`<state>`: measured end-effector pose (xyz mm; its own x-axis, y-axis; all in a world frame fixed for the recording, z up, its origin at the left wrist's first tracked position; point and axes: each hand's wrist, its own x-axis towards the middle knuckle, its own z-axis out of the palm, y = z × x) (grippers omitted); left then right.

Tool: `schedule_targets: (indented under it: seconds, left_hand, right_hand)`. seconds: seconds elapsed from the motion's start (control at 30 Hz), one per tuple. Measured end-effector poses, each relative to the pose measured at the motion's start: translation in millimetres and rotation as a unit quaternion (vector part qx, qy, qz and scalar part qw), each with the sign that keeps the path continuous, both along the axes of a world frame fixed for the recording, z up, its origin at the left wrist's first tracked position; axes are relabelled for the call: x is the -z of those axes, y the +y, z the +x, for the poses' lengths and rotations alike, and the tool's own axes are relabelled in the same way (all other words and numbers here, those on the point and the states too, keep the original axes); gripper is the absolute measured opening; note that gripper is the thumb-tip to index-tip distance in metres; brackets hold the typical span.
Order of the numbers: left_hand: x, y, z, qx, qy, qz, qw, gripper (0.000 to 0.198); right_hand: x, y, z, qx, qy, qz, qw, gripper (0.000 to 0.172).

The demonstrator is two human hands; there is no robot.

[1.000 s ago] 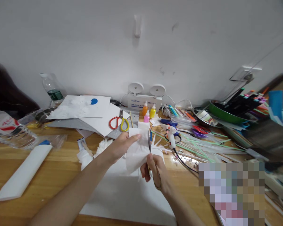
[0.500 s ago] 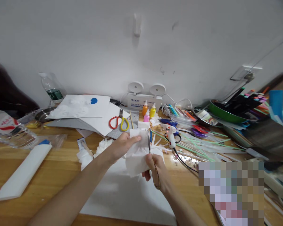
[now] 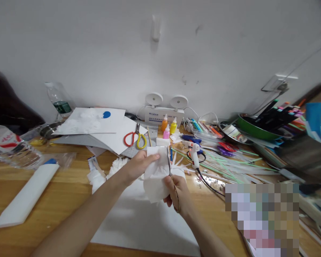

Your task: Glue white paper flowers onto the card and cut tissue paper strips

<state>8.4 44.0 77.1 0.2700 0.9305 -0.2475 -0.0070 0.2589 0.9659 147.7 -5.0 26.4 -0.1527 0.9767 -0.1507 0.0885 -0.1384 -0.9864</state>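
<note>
My left hand (image 3: 139,165) is closed on a piece of white tissue-like paper (image 3: 156,180), with the thumb pressed on top. My right hand (image 3: 178,192) is closed round the handles of a pair of scissors (image 3: 168,161). The blades lie along the right edge of the paper and point away from me. Under both hands lies a large white sheet (image 3: 139,225). Beside my left wrist is a crumpled white paper bundle (image 3: 117,166), partly covered by the hand. Thin white strips (image 3: 179,162) fan out just beyond my right hand.
Red-and-yellow-handled scissors (image 3: 136,137) lie on stacked paper. A glue gun (image 3: 194,153) stands at the right, its cable running toward me. Small paint bottles (image 3: 166,132) stand at the back. A folded white roll (image 3: 26,196) lies left. Green and white sticks (image 3: 230,164) clutter the right.
The lower part of the paper has shifted slightly and hangs more rounded. My right hand and the scissors have moved only a little; the left hand holds nearly the same place.
</note>
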Motion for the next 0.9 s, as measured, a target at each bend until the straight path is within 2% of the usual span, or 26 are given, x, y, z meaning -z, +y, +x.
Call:
schedule_targets:
  seconds: [0.1,0.33,0.57,0.7,0.8,0.9]
  left_hand:
    - [-2.1,0,1,0.002,0.011,-0.009,1.000,0.032]
    - [-12.7,-3,4,0.020,-0.051,-0.023,0.998,0.021]
    - [-14.9,-4,5,0.025,-0.073,-0.018,0.997,0.020]
    - [-16.6,-3,1,0.005,-0.056,-0.021,0.998,0.022]
    - [-23.3,-1,-5,0.000,-0.098,-0.012,0.995,0.025]
    - [-33.4,0,-15,-0.010,-0.153,-0.010,0.988,0.025]
  right_hand:
    - [-0.2,0,0,0.003,0.000,-0.007,1.000,0.055]
    - [-4.8,0,1,0.003,-0.003,-0.023,1.000,0.056]
    - [0.7,0,-1,-0.001,0.008,-0.042,0.999,0.057]
    - [1.5,0,3,-0.021,-0.010,0.008,1.000,0.061]
    - [1.3,1,4,-0.030,0.020,0.071,0.997,0.063]
    - [4.0,3,2,-0.053,0.071,0.088,0.992,0.060]
